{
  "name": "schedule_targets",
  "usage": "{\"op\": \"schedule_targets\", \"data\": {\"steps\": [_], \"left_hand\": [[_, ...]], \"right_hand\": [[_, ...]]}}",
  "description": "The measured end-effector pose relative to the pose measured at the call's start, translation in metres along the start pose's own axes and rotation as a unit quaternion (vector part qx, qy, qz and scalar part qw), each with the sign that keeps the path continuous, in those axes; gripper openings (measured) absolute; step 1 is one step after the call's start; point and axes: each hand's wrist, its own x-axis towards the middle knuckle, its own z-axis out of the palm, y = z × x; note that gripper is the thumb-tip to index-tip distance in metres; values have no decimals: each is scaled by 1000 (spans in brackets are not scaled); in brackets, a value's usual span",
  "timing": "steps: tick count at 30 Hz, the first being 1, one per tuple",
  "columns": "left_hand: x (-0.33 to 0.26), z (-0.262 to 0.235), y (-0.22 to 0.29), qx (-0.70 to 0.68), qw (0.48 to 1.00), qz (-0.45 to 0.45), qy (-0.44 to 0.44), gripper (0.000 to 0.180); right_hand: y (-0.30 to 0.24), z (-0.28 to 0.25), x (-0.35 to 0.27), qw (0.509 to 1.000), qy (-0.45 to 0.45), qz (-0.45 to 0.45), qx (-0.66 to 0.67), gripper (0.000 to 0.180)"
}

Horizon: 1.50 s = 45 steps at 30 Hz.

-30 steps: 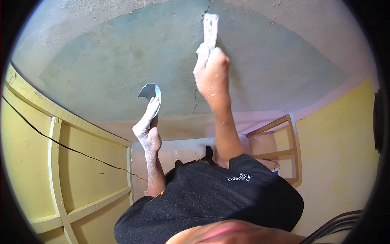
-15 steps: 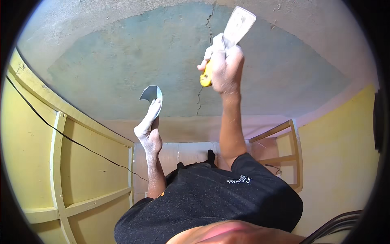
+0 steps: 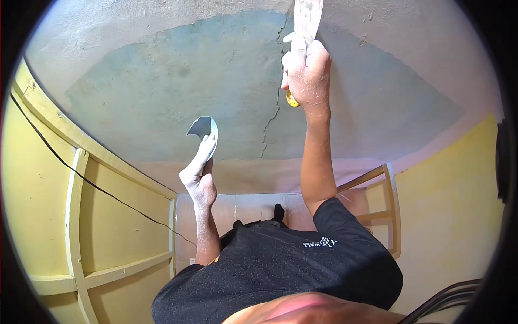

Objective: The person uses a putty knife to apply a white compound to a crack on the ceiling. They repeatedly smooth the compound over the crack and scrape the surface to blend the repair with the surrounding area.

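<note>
My right hand (image 3: pixel 307 73), dusted with white powder, is wrapped round the yellow handle (image 3: pixel 292 99) of a putty knife. Its flat, whitish-smeared blade (image 3: pixel 308 19) points away from me and overlaps the upper border of a blue-grey plastered patch (image 3: pixel 178 75). Close to the knife, a dark jagged crack (image 3: pixel 278 102) runs down through that patch. Whether the blade touches the surface cannot be made out. Lower and to the left, my left hand (image 3: pixel 200 167), coated white, grips a thin curved piece of sheet (image 3: pixel 201 126), dark grey inside and pale along its edge.
Rough pale plaster (image 3: pixel 129 27) surrounds the blue-grey patch. On the left stands a yellow panelled wall (image 3: pixel 38 216) with wooden battens and a black cable (image 3: pixel 97 186) across it. A wooden frame (image 3: pixel 393 210) adjoins the yellow wall (image 3: pixel 448 216) on the right. Dark cables (image 3: pixel 448 297) lie at lower right.
My right hand has moved up and slightly right with the putty knife, and the blade now points more straight up. My left hand holds the curved sheet almost unmoved.
</note>
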Motion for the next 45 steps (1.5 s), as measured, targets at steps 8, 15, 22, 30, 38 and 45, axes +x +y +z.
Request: {"op": "schedule_targets", "data": {"steps": [8,15,22,30,38,45], "left_hand": [[7,-3,-4,22,999,14,-18,52],[14,-5,-10,-10,999,-2,-40,70],[20,-8,-18,5,999,-3,-35,42],[24,-4,-18,3,1000,0,-18,42],[25,-4,-25,0,1000,-5,-28,53],[22,-7,-25,7,999,7,-33,43]], "right_hand": [[4,7,7,993,46,-43,-105,28],[1,8,5,972,53,-105,-204,32],[8,8,2,972,46,-91,-209,22],[-2,11,-4,962,44,-93,-252,19],[17,29,-21,972,25,-38,-231,20],[12,18,-17,992,34,-19,-120,30]]}}
